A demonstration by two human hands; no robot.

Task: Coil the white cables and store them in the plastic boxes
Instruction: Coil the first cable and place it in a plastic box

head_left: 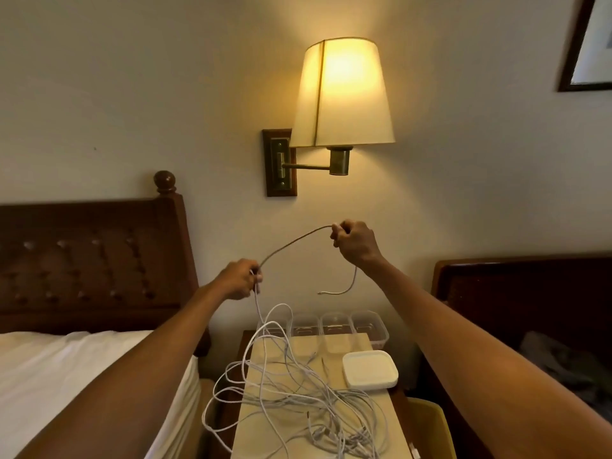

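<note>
We hold up one white cable (291,242), our left hand (240,279) and right hand (352,241) each clamped around it; below both hands, more cables (298,392) tangle across the tabletop (255,425).

hands (238,279) (352,241) gripping white cable (291,243), tangle (298,392) on nightstand (265,435)

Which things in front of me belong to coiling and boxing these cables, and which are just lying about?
Job:
held cable, gripped by left hand and right hand
tangled cables
plastic boxes
white lids

Lying about:
wall lamp
bed
picture frame
</note>
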